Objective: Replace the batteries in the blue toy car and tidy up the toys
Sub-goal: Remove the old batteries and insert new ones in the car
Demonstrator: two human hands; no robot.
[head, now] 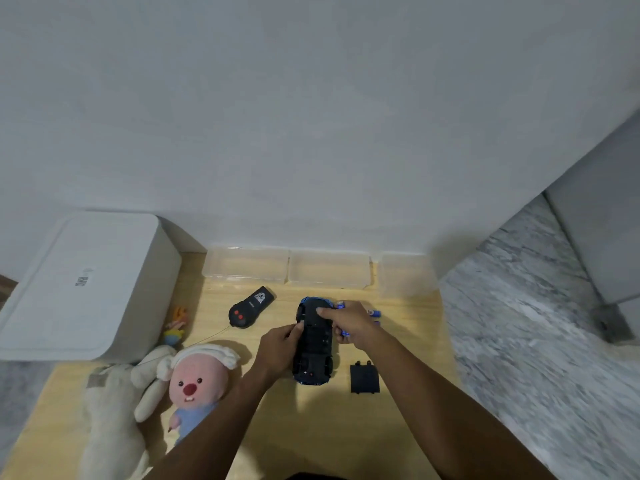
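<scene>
Blue toy car point(313, 344): it lies upside down on the wooden surface point(304, 434) in front of you, black underside up, blue body showing only at the two ends.
Your left hand point(277, 346): it grips the car's left side, fingers point(297, 329) curled against the edge near the middle.
Your right hand point(349, 322): it reaches over the far half of the car, index finger pressed on the underside, the other fingers curled round blue batteries point(343, 332).
Loose batteries point(374, 312): more blue cells lie on the surface just behind your right hand; you cannot count them.
Battery cover point(364, 378): the black lid lies flat to the right of the car, apart from it.
Remote control point(250, 308): black, two red buttons, lying left of the car, a thin antenna wire trailing towards the plush toys.
Plush toys: a pink-faced doll point(194, 382) in a white cap and blue top lies by your left forearm, touching a white rabbit point(114, 410).
Small figure point(176, 327): colourful, blurred, beside the white box point(79, 289).
Clear containers point(327, 269): three stand in a row against the wall.
</scene>
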